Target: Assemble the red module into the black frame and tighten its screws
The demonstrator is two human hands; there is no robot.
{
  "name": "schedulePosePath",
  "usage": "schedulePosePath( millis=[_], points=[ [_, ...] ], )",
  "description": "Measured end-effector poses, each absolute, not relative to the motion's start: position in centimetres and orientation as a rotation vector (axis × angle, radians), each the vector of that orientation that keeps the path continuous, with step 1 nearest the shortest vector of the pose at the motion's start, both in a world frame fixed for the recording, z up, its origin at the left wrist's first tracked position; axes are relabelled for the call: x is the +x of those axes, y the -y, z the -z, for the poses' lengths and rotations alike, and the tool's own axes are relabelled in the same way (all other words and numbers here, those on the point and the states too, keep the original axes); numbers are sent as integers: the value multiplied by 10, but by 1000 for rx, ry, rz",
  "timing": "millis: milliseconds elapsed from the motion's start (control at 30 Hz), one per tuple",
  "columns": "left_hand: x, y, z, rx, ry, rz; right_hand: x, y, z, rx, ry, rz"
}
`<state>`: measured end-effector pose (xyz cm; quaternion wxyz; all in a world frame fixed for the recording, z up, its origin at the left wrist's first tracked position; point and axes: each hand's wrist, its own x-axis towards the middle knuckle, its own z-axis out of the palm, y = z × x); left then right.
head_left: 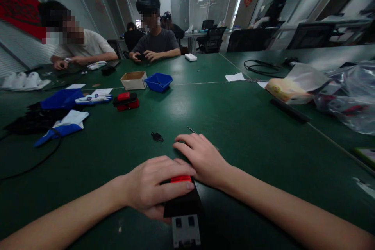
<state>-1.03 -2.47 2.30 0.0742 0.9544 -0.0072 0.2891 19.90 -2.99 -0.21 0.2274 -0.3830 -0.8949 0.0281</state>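
My left hand [159, 183] is wrapped over the top of a black and red boxy device [183, 203] close to the table's near edge. A grey end piece [186, 232] with two dark square openings sticks out of the device toward me. My right hand [203, 156] lies low over the table just beyond the device, fingers stretched forward and slightly bent; its thumb side is partly hidden behind my left hand. The tip of a thin metal rod [191, 129] shows just past the right fingers, the rest hidden. A small black bracket-like part [157, 136] lies to the left of those fingers.
Ahead on the green table are a blue bin [159, 83], a cardboard box [133, 81] and a red-black device [126, 101]. Gloves [66, 127] and a cable lie left. Plastic bags [348, 93] and a black bar [288, 110] lie right. Two people sit opposite, handling small things.
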Motion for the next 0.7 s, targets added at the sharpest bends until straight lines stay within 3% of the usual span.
schedulePosePath(
  millis=[200, 700],
  points=[
    [-15, 23, -20, 2905, 64, -871, 161, 8, -3, -1263, 2471, -68],
    [-22, 19, -14, 2804, -60, -738, 149, -23, -13, -1234, 2422, -314]
  ],
)
